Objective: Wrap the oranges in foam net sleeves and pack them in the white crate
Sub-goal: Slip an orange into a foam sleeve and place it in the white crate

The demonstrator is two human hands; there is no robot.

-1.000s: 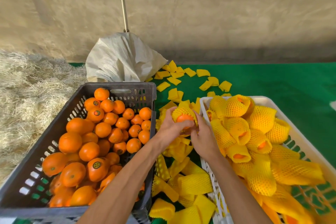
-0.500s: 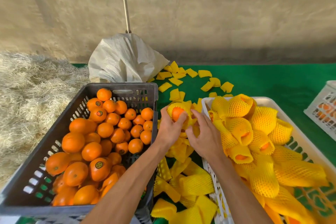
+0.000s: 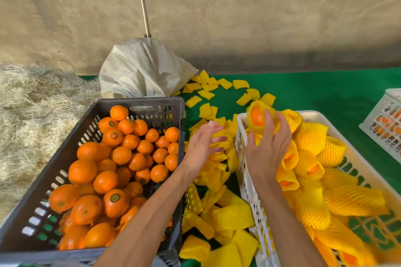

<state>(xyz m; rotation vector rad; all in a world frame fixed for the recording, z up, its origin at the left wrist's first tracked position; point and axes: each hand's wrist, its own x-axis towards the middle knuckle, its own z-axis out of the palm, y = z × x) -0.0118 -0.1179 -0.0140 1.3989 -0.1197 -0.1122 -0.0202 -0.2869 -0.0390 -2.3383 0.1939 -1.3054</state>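
While its orange face shows through the sleeve's open end, the netted orange [image 3: 259, 118] sits in the right hand [image 3: 268, 147], fingers curled round it, above the white crate's [image 3: 243, 119] far left corner. Left of that grip, the left hand [image 3: 202, 144] hangs released, fingers straight, over loose sleeves [image 3: 217, 171]. Farther left stands the dark crate [image 3: 138, 104] of bare oranges [image 3: 121, 156].

Bright orange fruit [image 3: 121, 154], some bearing dark round stickers, filled a dark grey crate [image 3: 138, 104], yellow mesh-textured foam sleeves [image 3: 234, 217] lay over a green mat [image 3: 325, 91], and the white crate [image 3: 243, 123] had slotted walls.
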